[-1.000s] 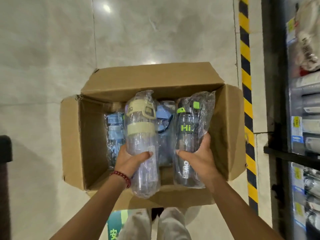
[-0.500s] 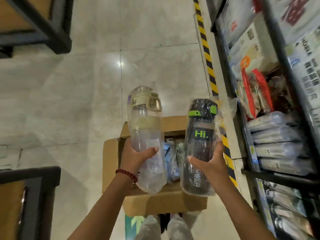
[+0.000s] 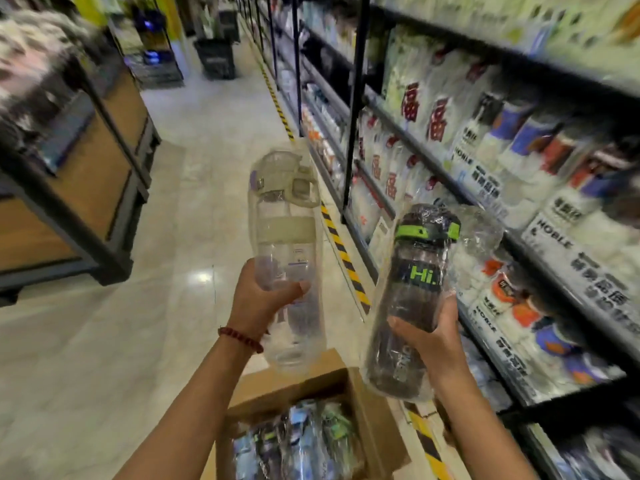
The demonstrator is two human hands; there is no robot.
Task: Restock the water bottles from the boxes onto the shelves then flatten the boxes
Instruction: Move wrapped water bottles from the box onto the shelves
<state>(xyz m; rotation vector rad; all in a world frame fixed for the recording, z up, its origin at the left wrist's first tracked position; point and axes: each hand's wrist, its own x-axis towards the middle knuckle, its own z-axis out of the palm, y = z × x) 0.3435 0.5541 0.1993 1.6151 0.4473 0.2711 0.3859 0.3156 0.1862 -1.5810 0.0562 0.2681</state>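
Left hand (image 3: 258, 301): fingers curled round the lower body of the clear bottle (image 3: 285, 251), which has a beige lid and band, held upright above the box.
Right hand (image 3: 431, 336): grips the dark bottle (image 3: 412, 296) marked "Hi." with green lid clips; loose plastic wrap covers it, tilted toward the shelves (image 3: 519, 237).
Cardboard box (image 3: 363, 403): open on the floor (image 3: 104, 358) below both hands, cut off at the bottom edge; wrapped bottles (image 3: 298, 445) inside, blurred.
Shelf goods: blurred; most labels unreadable.
Bracelet (image 3: 241, 338): red beads on the left wrist.
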